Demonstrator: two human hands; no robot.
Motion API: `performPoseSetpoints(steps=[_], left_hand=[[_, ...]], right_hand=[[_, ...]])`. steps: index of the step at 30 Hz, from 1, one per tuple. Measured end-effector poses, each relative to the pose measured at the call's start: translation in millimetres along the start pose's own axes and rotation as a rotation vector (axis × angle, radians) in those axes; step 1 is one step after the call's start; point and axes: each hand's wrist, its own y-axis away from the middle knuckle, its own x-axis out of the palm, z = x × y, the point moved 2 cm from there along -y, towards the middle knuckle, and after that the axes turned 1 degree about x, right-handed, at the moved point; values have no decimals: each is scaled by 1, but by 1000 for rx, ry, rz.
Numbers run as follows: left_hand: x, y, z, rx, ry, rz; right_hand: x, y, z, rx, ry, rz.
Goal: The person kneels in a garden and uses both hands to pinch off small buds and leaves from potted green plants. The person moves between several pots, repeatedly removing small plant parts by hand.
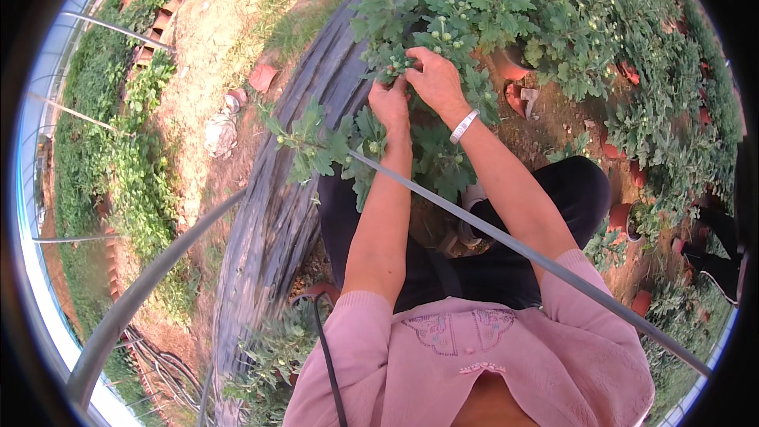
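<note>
My left hand (389,101) and my right hand (434,78) meet at the tip of a leafy chrysanthemum stem (396,63), with small green buds between the fingertips. The thumbs and forefingers of both are pinched on the shoot. A white metal bracelet (464,126) circles my right wrist. Below my left hand, a lower branch (308,145) of the plant reaches out to the left. Larger budded chrysanthemum foliage (480,6) spreads behind my right hand. The plant's base is hidden by leaves and my arms.
A grey metal pole (504,237) crosses diagonally over my left forearm. Black plastic sheeting (255,213) runs along the left. Reddish pots (619,217) with plants stand at right. A curved grey pipe (154,284) is at lower left. A person's dark-clad leg (711,261) shows at the right edge.
</note>
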Motion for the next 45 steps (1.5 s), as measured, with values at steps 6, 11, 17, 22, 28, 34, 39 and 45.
performPoseSetpoints(steps=[6,11,17,22,28,34,39,45], left_hand=[[0,-5,13,127,83,-4],[-3,-6,22,131,229,18],[-13,-2,21,48,231,-36],[-11,-2,20,-19,278,1],[-12,-2,21,-18,136,53],[-9,5,20,35,116,92],[-10,3,18,49,65,62],[-8,6,15,79,78,178]], right_hand=[[-2,5,-7,6,-58,-15],[0,27,0,-77,-34,-114],[3,30,-6,-140,153,84],[-2,34,-15,-104,359,333],[-21,21,-15,80,-107,42],[-11,15,-12,-206,125,76],[-7,32,-21,-187,266,197],[-35,27,-15,-30,35,88]])
